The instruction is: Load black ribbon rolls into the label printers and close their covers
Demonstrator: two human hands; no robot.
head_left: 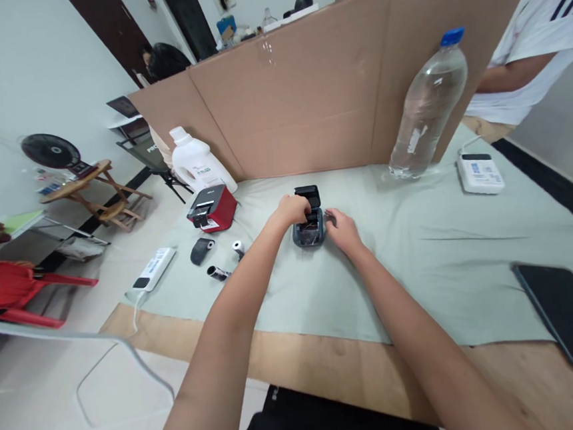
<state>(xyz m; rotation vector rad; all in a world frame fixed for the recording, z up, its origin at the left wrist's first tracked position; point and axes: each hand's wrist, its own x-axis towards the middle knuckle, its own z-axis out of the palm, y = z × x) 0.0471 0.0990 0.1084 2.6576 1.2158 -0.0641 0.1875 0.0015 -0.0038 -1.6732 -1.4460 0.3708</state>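
A small black box-shaped device stands on the cloth in front of me with its lid raised. My left hand reaches in from the left, fingers curled down into the space between lid and body; what they grip there is hidden. Just right of the device, my right hand pinches a small dark piece, too small to name. To the left lie a white roll, a dark roll and a rounded black object.
Behind these are a red-and-black printer and a white jug, before a cardboard screen. A large water bottle stands back right. A power strip, a white box and a phone lie around. Another person's arm shows at right.
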